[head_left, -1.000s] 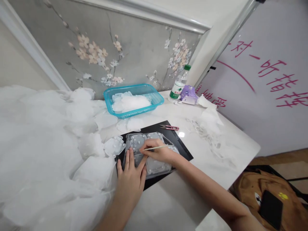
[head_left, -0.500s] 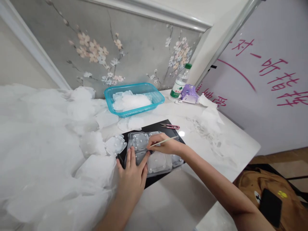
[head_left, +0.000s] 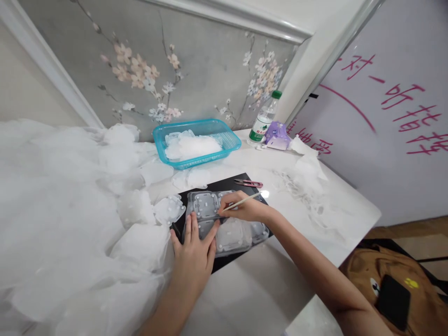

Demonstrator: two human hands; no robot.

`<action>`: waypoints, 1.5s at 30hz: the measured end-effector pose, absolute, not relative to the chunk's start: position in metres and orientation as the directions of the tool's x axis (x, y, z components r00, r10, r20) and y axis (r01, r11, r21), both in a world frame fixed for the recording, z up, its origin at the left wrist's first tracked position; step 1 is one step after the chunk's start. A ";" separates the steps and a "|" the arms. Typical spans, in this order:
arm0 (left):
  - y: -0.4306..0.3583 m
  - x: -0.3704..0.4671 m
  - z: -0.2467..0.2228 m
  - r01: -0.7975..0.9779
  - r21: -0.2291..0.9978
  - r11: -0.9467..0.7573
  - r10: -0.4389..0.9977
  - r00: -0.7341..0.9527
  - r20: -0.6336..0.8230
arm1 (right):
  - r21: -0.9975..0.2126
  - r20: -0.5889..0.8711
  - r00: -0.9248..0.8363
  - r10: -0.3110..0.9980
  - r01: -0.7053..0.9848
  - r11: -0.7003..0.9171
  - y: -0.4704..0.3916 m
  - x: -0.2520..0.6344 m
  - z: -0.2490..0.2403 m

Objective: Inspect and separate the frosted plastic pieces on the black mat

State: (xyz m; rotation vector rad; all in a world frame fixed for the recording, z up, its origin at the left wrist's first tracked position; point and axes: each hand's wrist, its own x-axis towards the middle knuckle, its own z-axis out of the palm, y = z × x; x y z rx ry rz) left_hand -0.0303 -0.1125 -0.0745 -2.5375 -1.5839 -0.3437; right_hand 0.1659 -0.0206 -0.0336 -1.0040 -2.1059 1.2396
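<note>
A clear plastic sheet (head_left: 234, 234) with rounded, moulded-looking shapes and small white dots lies on a black board (head_left: 229, 182). My left hand (head_left: 196, 249) rests flat on the sheet's left part with its fingers spread. My right hand (head_left: 243, 206) is closed in a pinch around a thin pale stick (head_left: 245, 198), its lower end down at the sheet beside my left index finger. What the stick's tip touches is hidden by my fingers. Pink-handled thread snips (head_left: 249, 183) lie on the board's far right corner.
Loose translucent white pieces (head_left: 63, 214) are heaped across the left side. A blue basket (head_left: 198, 163) holds more pieces. Behind are a water bottle (head_left: 262, 122) and a purple tissue pack (head_left: 277, 135). Clear scraps (head_left: 306, 196) lie at right; a brown bag (head_left: 364, 266) bears a phone (head_left: 394, 301).
My right hand has shifted slightly right along the sheet with the stick, which is now tilted a little more steeply. My left hand has stayed in place on the sheet.
</note>
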 end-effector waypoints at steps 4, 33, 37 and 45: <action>-0.112 -0.030 -0.075 0.899 0.011 -0.439 0.871 0.422 0.252 | -0.925 0.060 -0.583 0.810 0.272 0.264 -0.019 0.158 -0.042; -0.112 -0.031 -0.076 0.896 0.037 -0.443 0.870 0.419 0.261 | -0.879 0.147 -0.668 0.730 0.251 0.406 -0.017 0.138 -0.040; -0.112 -0.031 -0.075 0.895 0.024 -0.446 0.865 0.424 0.269 | -0.881 0.173 -0.619 0.766 0.251 0.402 -0.021 0.134 -0.047; -0.113 -0.030 -0.076 0.901 0.017 -0.433 0.871 0.413 0.265 | -0.802 0.379 -0.308 0.873 0.360 0.476 -0.028 0.172 -0.040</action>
